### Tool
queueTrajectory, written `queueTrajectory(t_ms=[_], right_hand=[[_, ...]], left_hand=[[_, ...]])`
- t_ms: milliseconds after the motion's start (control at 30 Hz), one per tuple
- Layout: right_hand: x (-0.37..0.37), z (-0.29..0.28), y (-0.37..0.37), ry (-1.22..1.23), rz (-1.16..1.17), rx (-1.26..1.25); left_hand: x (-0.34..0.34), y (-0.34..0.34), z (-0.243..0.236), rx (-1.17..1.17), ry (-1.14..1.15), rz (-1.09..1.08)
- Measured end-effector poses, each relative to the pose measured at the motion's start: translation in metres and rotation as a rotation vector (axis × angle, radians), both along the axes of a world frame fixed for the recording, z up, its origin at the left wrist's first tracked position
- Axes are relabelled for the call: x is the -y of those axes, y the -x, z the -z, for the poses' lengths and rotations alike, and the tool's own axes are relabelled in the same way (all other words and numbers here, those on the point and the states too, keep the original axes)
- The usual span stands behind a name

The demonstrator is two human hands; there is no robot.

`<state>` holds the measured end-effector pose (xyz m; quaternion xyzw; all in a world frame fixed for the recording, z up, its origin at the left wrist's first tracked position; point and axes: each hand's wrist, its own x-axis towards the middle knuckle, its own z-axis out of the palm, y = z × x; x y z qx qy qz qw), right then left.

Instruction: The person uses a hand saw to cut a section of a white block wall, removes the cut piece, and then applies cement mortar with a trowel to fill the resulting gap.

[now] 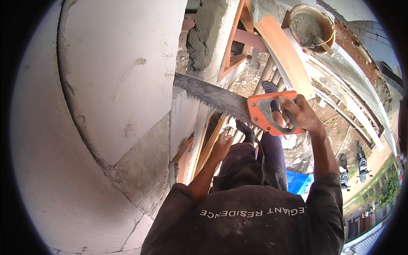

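My right hand (pixel 301 114) is wrapped round the orange and grey handle of a handsaw (pixel 219 94). Its long grey blade points left, with the toothed edge toward me. The blade's far end meets a light block (pixel 182 112) at the edge of the wall; whether the teeth have cut into it, I cannot tell. Below the blade, my left hand (pixel 222 145) is held low beside the block and timber pieces. Its fingers are apart and hold nothing that I can see.
A pale block wall (pixel 123 63) fills the left side. A bucket of grey mortar (pixel 307 29) stands at upper right, near a wooden board (pixel 285 55). My feet are on poles above rubble. Far below at right are motorcycles (pixel 361 163) and a blue tarp (pixel 298 182).
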<state>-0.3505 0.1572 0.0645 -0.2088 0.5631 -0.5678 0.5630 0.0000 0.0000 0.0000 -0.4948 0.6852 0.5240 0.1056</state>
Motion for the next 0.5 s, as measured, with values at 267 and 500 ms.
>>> queueTrajectory(t_ms=[267,500], right_hand=[[-0.035,-0.037,-0.059,-0.292,0.033,0.128],[-0.121,-0.067,-0.031,-0.347,0.018,0.128]], left_hand=[[-0.104,-0.062,-0.058,0.238,-0.224,0.203],[-0.130,-0.011,-0.054,0.131,-0.339,0.152]])
